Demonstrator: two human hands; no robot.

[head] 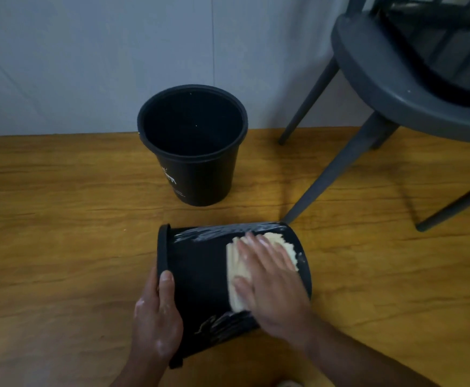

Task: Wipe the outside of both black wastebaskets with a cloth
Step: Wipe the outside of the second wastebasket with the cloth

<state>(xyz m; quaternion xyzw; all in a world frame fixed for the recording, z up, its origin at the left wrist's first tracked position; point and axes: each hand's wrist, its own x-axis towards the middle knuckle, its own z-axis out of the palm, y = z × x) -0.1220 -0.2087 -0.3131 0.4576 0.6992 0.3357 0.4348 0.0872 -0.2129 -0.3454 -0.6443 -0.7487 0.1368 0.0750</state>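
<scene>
One black wastebasket [200, 269] lies on its side on the wooden floor, rim to the left. My left hand [158, 311] grips its rim, thumb over the edge. My right hand [267, 277] lies flat on a pale yellow cloth [236, 263], pressing it against the basket's upper side near the base. Wet streaks show along the basket's far edge and near side. A second black wastebasket [200, 174] stands upright farther back by the wall, with a white print on its left side.
A dark grey chair [396, 79] stands at the right; one of its legs [334, 169] lands just beyond the lying basket's base. A grey wall [88, 65] rises behind the upright basket. Wooden floor [60, 247] extends left.
</scene>
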